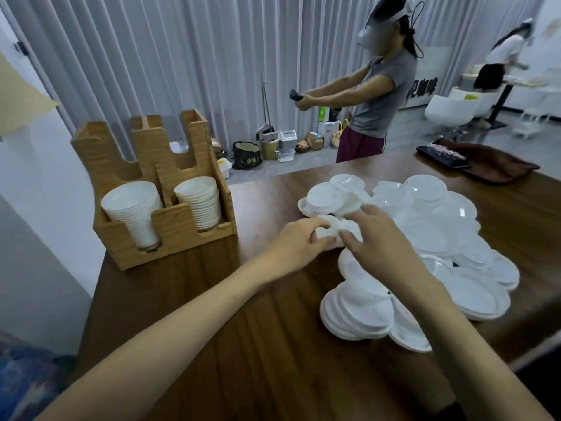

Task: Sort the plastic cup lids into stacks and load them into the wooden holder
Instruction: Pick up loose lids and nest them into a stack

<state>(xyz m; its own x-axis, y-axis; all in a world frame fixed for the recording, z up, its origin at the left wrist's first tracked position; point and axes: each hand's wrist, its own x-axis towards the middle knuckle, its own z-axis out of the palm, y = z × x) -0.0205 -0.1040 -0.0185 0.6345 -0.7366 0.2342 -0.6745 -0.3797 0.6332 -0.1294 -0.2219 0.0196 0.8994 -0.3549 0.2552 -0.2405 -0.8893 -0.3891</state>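
Meeting above the table [243,329], both hands work at one spot on the near-left edge of the heap of lids [440,238]. The left grip [299,241] is curled, with fingers above and thumb below pinching a small lid [327,233] by its left rim. The right grip [379,235] pinches the same white piece from the other side, its thumb pointing left and its fingers arched over the top. I cannot tell whether they hold one lid or several nested ones. The small lid sits directly between the two grips, raised a little off the table.

The heap spreads to the right, under and beyond the right hand. A short pile of small lids [328,196] lies just behind the grips, and a slumped pile [355,314] lies nearer the camera, beside the right forearm.

The holder [170,221] stands at the table's left end, well apart from the hands. Its two front slots each hold a tilted white stack [133,214], and the second stack [198,205] is to the right of the first.

A dark tray [440,154] and a brown cloth [498,165] lie at the far right of the table. A person [379,95] in a headset stands behind the table.
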